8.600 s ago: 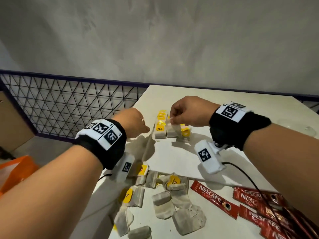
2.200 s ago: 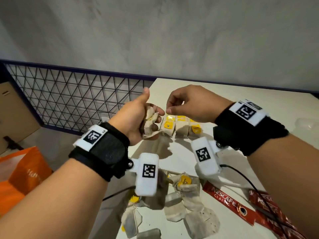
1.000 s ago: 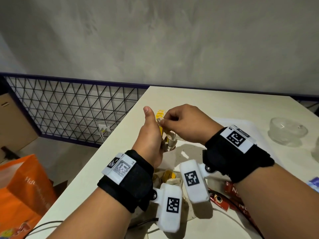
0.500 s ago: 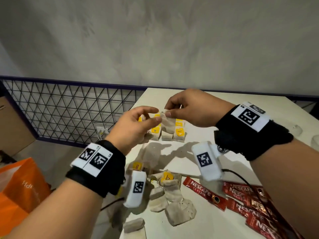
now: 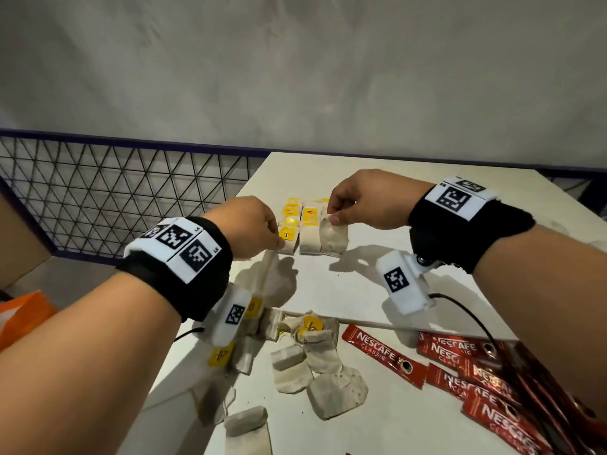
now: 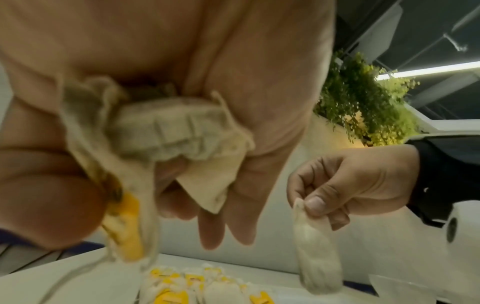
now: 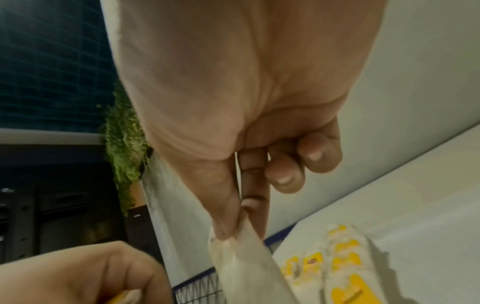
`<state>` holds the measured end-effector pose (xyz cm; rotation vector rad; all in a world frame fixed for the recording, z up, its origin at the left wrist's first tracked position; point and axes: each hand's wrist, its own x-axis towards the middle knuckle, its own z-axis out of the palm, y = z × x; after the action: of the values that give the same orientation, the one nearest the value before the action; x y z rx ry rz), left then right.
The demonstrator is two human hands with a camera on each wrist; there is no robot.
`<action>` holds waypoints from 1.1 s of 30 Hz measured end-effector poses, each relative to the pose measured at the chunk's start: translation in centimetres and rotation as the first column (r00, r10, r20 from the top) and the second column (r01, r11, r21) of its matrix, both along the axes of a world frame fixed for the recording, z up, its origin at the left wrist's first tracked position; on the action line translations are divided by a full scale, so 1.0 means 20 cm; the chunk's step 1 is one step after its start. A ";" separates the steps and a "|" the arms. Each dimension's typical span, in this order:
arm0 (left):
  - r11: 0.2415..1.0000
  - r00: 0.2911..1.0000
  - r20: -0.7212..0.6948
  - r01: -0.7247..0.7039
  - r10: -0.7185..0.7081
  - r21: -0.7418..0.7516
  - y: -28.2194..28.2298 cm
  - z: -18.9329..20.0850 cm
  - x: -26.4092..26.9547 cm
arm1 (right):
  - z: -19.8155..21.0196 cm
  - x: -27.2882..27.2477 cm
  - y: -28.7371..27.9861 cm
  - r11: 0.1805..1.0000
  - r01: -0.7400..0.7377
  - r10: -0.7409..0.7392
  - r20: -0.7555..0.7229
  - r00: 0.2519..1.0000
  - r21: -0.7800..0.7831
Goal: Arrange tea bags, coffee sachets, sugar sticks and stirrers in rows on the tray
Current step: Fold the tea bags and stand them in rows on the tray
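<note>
I have my right hand pinching one tea bag by its top edge, thumb against forefinger, hanging at the right end of the row near the tray's far left corner. My left hand is curled round a crumpled bunch of bags. They look light, limp, porous paper; I'd hold the seam, never the belly.

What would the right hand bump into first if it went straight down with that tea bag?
Probably the row of tea bags laid out below it: the right hand pinches a tea bag hanging just above them, though depth is unclear.
</note>
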<state>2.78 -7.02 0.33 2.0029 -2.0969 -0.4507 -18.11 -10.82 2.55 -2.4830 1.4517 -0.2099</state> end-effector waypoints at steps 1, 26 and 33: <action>1.000 0.999 0.039 0.005 -0.005 0.011 -0.01 0.00 0.00 | -0.02 -0.01 -0.02 1.000 0.004 -0.004 -0.011 1.000 0.030; 0.999 0.997 0.082 0.003 -0.007 0.050 -0.07 -0.06 0.03 | -0.32 -0.01 -0.29 0.981 0.150 -0.144 -0.056 0.988 0.126; 0.998 1.000 0.015 -0.010 0.009 0.054 -0.06 -0.05 0.03 | -0.24 0.07 -0.24 1.000 -0.002 0.002 -0.006 1.000 -0.015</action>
<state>3.47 -8.19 -0.66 2.0513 -2.1044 -0.4980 -16.71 -15.53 -2.35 -2.4986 1.4558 -0.2135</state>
